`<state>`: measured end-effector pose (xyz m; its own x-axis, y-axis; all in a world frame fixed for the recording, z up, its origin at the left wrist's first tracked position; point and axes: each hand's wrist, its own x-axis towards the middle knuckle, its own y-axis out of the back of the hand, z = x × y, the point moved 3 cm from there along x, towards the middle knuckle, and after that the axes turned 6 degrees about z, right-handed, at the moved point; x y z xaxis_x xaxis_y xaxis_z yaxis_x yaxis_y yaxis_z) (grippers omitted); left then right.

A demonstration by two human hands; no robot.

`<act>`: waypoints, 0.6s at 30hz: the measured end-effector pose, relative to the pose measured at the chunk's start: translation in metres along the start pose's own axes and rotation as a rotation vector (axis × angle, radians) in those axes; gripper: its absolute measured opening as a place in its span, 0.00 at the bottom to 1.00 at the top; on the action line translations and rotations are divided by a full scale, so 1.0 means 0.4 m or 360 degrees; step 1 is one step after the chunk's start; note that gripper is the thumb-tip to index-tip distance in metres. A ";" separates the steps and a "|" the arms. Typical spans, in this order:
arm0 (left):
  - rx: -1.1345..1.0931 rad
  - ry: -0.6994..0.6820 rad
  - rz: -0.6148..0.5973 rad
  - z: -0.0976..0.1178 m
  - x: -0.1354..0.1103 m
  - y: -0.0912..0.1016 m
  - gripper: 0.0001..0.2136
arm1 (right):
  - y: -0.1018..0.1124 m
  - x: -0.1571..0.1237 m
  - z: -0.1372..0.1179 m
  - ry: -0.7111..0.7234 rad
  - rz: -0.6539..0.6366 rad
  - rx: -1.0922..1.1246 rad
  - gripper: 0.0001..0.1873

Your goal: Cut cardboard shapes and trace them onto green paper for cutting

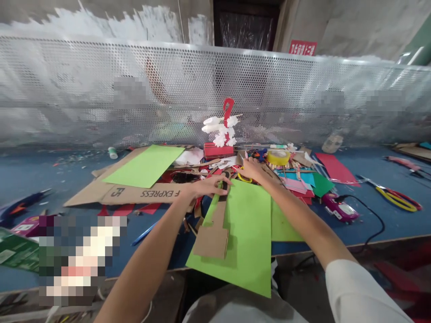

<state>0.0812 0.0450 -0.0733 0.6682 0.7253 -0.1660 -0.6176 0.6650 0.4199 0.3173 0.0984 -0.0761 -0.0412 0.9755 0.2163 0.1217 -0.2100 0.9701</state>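
Observation:
My left hand [213, 185] grips the upper end of a brown cardboard cutout [212, 240], with a narrow strip and a wide squarish end. The cutout lies against a bright green paper sheet [251, 233] that overhangs the table's front edge. My right hand [252, 169] reaches into the clutter beyond the sheet, its visible fingers apart. Directly below it show the yellow handles of what look like scissors [247, 178], partly hidden; I see no clear grip on them. A red stand with white flower-like pieces [225, 130] rises behind both hands.
Another green sheet [146, 166] lies on flattened cardboard [87, 190] at left. Yellow tape [278, 157], coloured papers [299, 181], a corded purple device [340, 208] and yellow-and-red-handled pliers [395, 197] are at right. A perforated metal panel [188, 80] closes off the table's back.

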 end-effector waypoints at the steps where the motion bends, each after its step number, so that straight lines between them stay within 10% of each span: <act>1: -0.0004 0.0003 -0.0025 -0.005 0.004 -0.006 0.30 | -0.004 0.004 -0.007 -0.0017 -0.0012 0.0015 0.41; 18: 0.0076 -0.0017 -0.0018 -0.017 0.014 -0.019 0.30 | 0.015 0.152 0.014 -0.0443 0.0200 0.0360 0.28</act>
<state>0.0868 0.0450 -0.0834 0.6793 0.7158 -0.1616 -0.5896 0.6635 0.4605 0.3211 0.1569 -0.0577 0.2551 0.9302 0.2638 0.3260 -0.3396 0.8823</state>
